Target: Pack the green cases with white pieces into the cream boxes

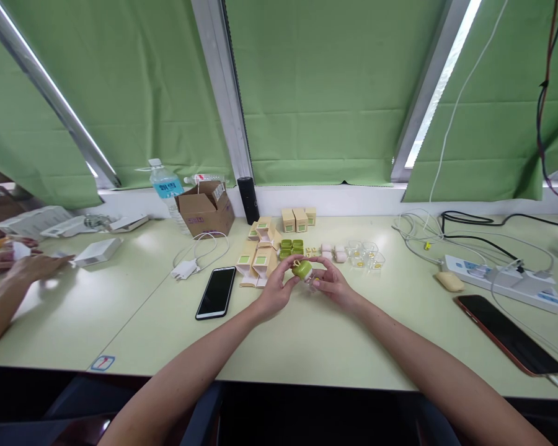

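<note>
Over at the far left, a co-worker's hands (32, 267) are busy by a white box (97, 252), well apart from all this. Then a dark phone (216, 293) lies flat, and just past it stand the open cartons (245, 261). Next comes the person's left hand (277, 286), thumb and fingertips pinching the green end of a small green-topped piece (301, 269), its cord loop uppermost. The piece is up between the two hands, in front of the green cups (292, 244). Its long axis looks tilted to me, running from the green end by the left fingers down to a clear end on the right. The right hand (333, 284) is nearer that clear end, forefinger and thumb curled about it; how firmly they press I can't tell. Beyond, further right, sit pale pink pieces (340, 254) and then clear cups (369, 251).
</note>
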Demonstrator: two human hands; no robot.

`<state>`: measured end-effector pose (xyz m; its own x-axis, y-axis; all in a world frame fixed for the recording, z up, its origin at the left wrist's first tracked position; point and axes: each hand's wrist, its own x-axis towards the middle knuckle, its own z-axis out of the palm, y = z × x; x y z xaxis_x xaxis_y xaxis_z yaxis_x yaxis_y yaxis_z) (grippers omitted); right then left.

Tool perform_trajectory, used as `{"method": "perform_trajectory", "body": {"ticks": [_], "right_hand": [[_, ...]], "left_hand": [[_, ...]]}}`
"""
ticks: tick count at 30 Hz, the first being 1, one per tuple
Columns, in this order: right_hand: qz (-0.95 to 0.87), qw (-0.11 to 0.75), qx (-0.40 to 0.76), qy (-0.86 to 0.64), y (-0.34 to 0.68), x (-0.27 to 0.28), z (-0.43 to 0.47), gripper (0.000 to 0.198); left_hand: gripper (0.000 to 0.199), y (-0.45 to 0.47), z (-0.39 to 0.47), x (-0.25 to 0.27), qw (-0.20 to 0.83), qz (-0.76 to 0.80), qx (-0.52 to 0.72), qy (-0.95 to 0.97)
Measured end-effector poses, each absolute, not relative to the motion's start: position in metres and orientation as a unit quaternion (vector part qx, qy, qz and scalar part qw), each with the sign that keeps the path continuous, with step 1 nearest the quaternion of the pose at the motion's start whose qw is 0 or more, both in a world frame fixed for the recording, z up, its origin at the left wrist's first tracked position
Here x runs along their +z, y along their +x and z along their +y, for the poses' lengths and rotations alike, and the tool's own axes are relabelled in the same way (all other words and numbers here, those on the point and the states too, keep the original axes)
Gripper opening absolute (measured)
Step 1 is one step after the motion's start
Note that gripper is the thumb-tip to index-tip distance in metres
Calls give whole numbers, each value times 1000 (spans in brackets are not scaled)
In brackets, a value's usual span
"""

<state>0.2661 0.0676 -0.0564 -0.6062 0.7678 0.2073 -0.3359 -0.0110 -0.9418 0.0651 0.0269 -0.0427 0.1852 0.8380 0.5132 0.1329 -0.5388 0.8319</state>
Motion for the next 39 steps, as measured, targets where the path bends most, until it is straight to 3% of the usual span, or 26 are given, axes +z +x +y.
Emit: {"method": "perform_trajectory", "body": {"ticks": [9, 29, 39], "right_hand": [[-593, 400, 663, -220, 265, -52, 64, 76], [-596, 418, 651, -215, 269, -51, 65, 70], [-619, 453, 571, -293, 265, -56, 66, 68]], "left_hand": [[40, 68, 17, -31, 342, 341, 502, 717], [44, 64, 16, -28, 340, 334, 492, 729], [39, 61, 28, -40, 257, 439, 505, 698]]}}
